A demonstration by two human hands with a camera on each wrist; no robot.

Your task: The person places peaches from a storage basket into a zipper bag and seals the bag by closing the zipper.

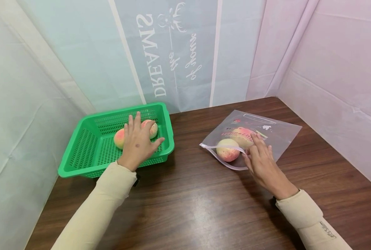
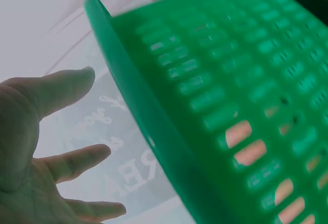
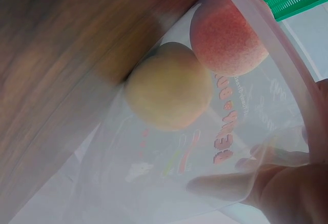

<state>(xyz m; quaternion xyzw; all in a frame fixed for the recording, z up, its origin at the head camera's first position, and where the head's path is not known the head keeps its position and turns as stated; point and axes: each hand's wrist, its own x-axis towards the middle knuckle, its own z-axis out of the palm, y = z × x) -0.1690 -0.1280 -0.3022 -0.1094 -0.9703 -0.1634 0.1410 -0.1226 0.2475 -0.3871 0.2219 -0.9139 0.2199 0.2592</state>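
Over the green basket, my left hand is spread with its fingers apart and grips nothing. Below and beside that hand lie two peaches, one peach at its left and another peach at its right, both partly covered. My right hand holds the open edge of a clear zip bag, thumb at the rim and fingers over the film. Inside the bag, a peach sits at the mouth, and a second peach lies deeper, touching the first.
Both the basket and the bag rest on a brown wooden table. A printed cloth hangs behind the table, and pale sheets stand at the sides. A white slider is at the bag's left corner.
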